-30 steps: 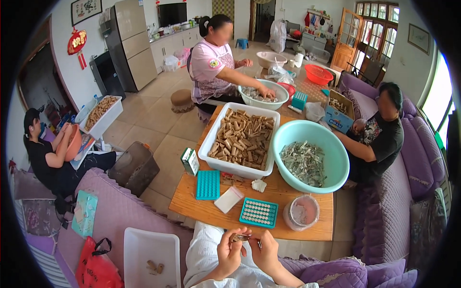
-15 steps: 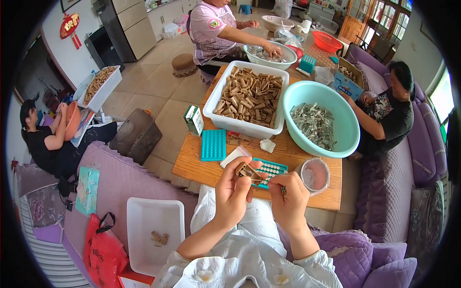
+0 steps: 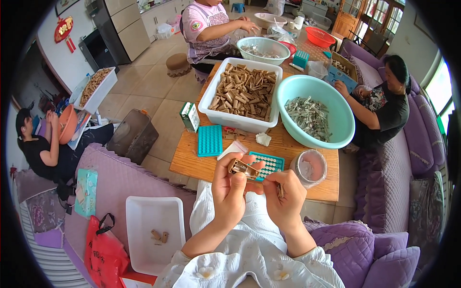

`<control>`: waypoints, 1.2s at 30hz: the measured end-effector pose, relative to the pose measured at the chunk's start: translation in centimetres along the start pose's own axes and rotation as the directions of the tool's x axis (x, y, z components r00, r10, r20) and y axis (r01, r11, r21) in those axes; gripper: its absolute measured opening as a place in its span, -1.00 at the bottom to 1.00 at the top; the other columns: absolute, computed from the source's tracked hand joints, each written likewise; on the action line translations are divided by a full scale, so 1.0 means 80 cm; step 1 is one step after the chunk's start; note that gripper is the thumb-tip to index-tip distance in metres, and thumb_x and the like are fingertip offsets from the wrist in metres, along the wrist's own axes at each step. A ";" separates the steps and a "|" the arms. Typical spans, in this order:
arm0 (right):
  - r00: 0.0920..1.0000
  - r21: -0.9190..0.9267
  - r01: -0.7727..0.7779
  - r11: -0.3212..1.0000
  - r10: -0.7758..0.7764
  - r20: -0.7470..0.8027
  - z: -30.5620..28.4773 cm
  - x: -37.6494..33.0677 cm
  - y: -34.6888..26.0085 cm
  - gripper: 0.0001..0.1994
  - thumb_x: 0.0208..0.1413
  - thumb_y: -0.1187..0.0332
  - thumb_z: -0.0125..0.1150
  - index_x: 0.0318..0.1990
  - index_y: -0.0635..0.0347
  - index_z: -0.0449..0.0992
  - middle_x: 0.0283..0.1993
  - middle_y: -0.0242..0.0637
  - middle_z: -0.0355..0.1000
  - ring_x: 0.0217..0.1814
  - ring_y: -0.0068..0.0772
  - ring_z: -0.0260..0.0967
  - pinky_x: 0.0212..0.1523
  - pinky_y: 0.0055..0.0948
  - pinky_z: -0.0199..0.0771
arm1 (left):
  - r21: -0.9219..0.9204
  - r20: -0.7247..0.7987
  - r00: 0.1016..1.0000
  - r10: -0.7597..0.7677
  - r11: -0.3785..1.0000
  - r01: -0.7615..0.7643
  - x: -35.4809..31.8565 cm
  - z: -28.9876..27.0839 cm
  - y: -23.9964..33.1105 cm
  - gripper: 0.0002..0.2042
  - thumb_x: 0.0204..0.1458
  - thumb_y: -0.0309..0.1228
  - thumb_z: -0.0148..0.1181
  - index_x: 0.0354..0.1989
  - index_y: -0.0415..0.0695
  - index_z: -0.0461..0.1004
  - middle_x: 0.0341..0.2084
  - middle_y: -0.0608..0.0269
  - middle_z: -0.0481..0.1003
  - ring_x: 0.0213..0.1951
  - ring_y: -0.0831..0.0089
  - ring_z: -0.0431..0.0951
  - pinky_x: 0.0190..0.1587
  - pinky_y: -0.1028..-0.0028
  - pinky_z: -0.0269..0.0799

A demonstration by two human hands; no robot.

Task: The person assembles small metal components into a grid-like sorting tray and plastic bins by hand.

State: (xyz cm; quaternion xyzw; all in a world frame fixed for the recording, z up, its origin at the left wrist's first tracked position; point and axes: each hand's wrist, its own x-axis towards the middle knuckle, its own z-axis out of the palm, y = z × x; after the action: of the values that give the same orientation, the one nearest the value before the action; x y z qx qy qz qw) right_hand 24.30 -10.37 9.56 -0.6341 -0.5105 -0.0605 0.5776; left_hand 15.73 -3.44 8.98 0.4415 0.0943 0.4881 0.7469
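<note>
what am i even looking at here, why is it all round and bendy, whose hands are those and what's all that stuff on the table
The picture comes from a wide fisheye camera worn on a person's head, looking down, so straight edges bend near the rim. No machine is involved: the two bare hands rising from the lower edge belong to the wearer. The left hand holds a small tan block, and the right hand pinches something thin beside it, too small to tell.

Ahead is a wooden table. On it stand a white tub full of tan blocks, a teal basin of pale grey bits, two teal gridded trays, a small green and white carton and a clear round container. A white tray with a few blocks lies at the wearer's left. Three other people sit around working.
</note>
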 end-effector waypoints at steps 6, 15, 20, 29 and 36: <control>0.998 0.054 -0.035 0.998 0.032 0.057 -0.003 -0.001 0.000 -0.89 -0.17 0.65 0.10 -0.45 0.28 0.36 -0.56 -0.27 0.31 -0.61 -0.45 0.25 -0.64 -0.57 0.22 | -0.096 0.069 0.997 -0.022 0.995 0.028 -0.008 0.000 0.004 -0.70 0.10 -0.36 -0.14 -0.01 -0.16 0.10 -0.13 0.13 0.30 -0.09 0.26 0.40 -0.34 0.45 0.53; 0.928 0.197 -0.235 0.952 0.160 0.337 -0.026 0.002 0.000 -0.93 -0.11 0.55 0.12 -0.43 0.29 0.37 -0.55 -0.26 0.33 -0.60 -0.41 0.26 -0.60 -0.54 0.24 | -0.339 0.039 0.993 -0.111 0.934 0.117 -0.023 0.007 0.000 -0.71 0.10 -0.40 -0.16 -0.01 -0.15 0.10 -0.11 0.16 0.30 -0.06 0.24 0.37 -0.12 0.35 0.45; 0.885 0.223 -0.340 0.913 0.231 0.405 -0.034 -0.002 0.003 -0.93 -0.12 0.53 0.14 -0.46 0.30 0.38 -0.55 -0.25 0.34 -0.59 -0.49 0.25 -0.57 -0.56 0.26 | -0.384 0.023 0.988 -0.152 0.911 0.149 -0.027 0.012 -0.003 -0.71 0.10 -0.40 -0.15 -0.01 -0.16 0.10 -0.10 0.15 0.30 -0.04 0.23 0.36 -0.09 0.33 0.43; 0.798 0.626 -0.603 0.494 0.360 0.483 -0.030 -0.020 0.036 -0.76 -0.14 0.62 0.05 -0.23 0.36 0.31 -0.31 -0.33 0.36 -0.27 -0.54 0.34 -0.20 -0.60 0.35 | 0.057 0.040 0.987 -0.158 0.986 0.156 -0.045 0.004 -0.030 -0.64 0.06 -0.33 -0.04 -0.01 -0.22 0.15 -0.12 0.08 0.33 -0.13 0.23 0.43 -0.15 0.35 0.44; 0.686 0.565 -0.726 0.391 0.372 0.625 -0.014 -0.073 0.070 -0.78 -0.12 0.64 0.02 -0.24 0.32 0.31 -0.29 -0.33 0.36 -0.25 -0.59 0.32 -0.22 -0.60 0.35 | 0.332 -0.009 0.990 -0.141 0.933 0.136 -0.075 -0.017 -0.066 -0.74 0.07 -0.53 -0.11 -0.05 -0.29 0.21 -0.18 0.04 0.40 -0.15 0.41 0.42 -0.09 0.49 0.33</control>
State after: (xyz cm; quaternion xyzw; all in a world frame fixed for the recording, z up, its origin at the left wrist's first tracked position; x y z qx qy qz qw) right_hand 26.10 -13.59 2.27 -0.4473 -0.3415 0.4984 0.6595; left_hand 15.35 -8.23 2.49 0.5569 0.2006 0.4080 0.6951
